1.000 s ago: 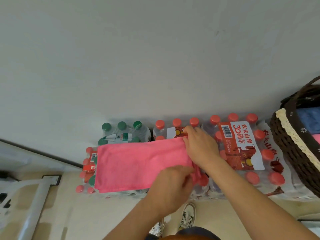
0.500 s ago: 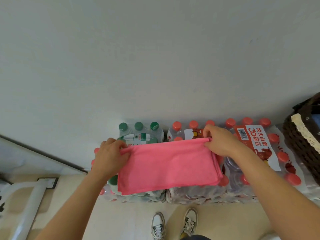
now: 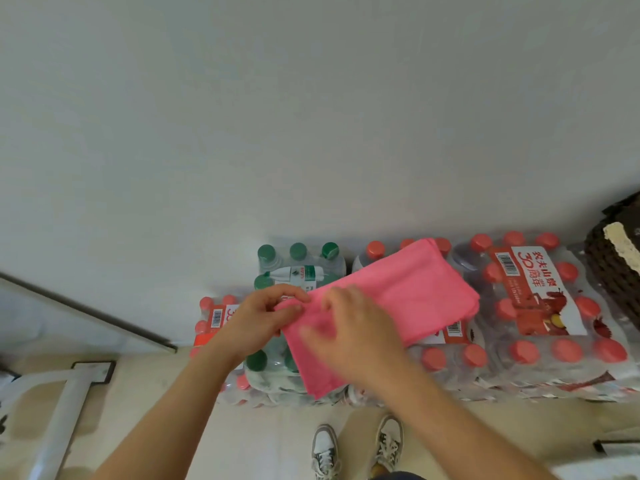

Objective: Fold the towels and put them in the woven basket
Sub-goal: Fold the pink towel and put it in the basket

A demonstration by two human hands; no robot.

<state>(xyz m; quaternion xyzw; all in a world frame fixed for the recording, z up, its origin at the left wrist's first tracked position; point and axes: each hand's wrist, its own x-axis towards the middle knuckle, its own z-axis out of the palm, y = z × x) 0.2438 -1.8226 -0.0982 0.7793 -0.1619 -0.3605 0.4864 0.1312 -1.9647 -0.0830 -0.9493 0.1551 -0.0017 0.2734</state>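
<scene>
The folded pink towel [image 3: 398, 292] lies slantwise across the tops of the shrink-wrapped bottle packs [image 3: 540, 344], its near end reaching their front edge above the floor [image 3: 263, 441]. The left hand [image 3: 256, 320] pinches the towel's near-left corner between thumb and fingers. The right hand [image 3: 353, 334] lies over the near part of the cloth, too blurred to tell whether it grips or only rests. The bumpy caps look the likely trouble: layers may slide apart, or the fold go crooked. The woven basket [image 3: 613, 268] sits well apart at far right, so a loose fold might open in the carry.
</scene>
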